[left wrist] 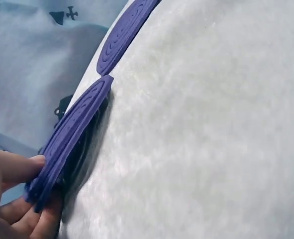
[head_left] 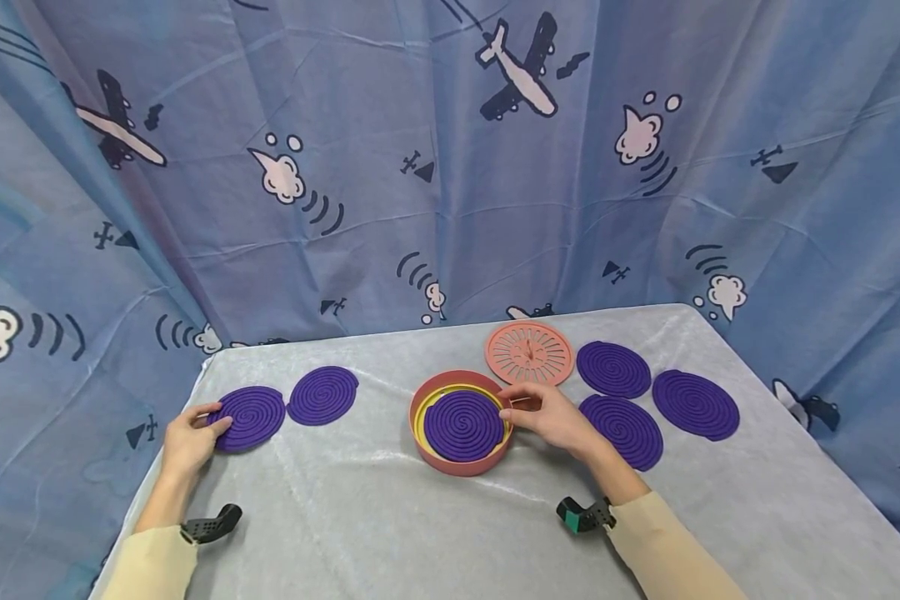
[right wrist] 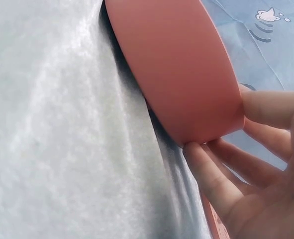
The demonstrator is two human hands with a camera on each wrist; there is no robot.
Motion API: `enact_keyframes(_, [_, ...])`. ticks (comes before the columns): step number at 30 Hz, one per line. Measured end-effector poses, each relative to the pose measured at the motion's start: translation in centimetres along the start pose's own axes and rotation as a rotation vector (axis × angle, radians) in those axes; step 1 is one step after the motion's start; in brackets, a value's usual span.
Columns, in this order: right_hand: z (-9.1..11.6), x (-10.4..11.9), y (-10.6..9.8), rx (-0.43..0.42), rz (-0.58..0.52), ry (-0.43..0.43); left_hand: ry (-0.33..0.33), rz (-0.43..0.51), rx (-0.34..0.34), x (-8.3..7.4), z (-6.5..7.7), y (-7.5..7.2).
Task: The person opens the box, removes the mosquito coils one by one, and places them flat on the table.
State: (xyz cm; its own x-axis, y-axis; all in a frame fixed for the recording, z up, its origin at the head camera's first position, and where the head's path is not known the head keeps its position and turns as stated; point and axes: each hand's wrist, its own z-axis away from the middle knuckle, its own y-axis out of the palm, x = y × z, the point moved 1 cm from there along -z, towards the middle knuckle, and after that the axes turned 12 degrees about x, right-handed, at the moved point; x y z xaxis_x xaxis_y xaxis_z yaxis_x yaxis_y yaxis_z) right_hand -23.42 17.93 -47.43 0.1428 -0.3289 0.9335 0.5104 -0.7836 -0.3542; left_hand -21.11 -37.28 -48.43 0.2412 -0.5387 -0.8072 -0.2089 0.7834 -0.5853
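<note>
On the left of the table, my left hand pinches the edge of a purple spiral mosquito coil. The left wrist view shows this coil tilted, its near edge raised off the cloth between thumb and fingers. Beside it lies another purple coil, flat. At the middle, my right hand holds the right side of a round pink mosquito coil box, fingertips at its rim and outer wall. Inside the box, a purple coil sits over a yellow ring.
A pink slotted lid lies behind the box, to its right. Three more purple coils lie at the right, one partly behind the right forearm. The table has a pale cloth, and a blue printed curtain hangs beyond its back edge.
</note>
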Motion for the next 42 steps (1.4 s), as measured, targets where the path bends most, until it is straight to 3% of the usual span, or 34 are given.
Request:
enact_keyframes(5, [-0.1, -0.1, 0.0, 0.002, -0.006, -0.004, 0.041, -0.131, 0.011, -0.5, 0.7, -0.8])
enact_keyframes(11, [-0.1, -0.1, 0.0, -0.004, 0.009, 0.005, 0.049, -0.183, 0.014, -1.1, 1.2, -1.3])
enact_keyframes(15, [-0.2, -0.1, -0.1, -0.008, 0.022, 0.008, 0.111, -0.203, 0.03, -2.5, 1.6, -0.9])
enact_keyframes(26, [-0.1, 0.2, 0.1, -0.012, 0.017, -0.012, 0.351, -0.205, 0.091, -7.8, 2.5, 2.4])
enact_keyframes(37, [-0.1, 0.2, -0.1, -0.016, 0.023, 0.018, 0.447, -0.116, 0.239, -11.6, 3.4, 6.4])
enact_keyframes(42, [-0.1, 0.1, -0.1, -0.014, 0.025, 0.014, 0.448, -0.076, 0.278, -12.8, 3.9, 8.1])
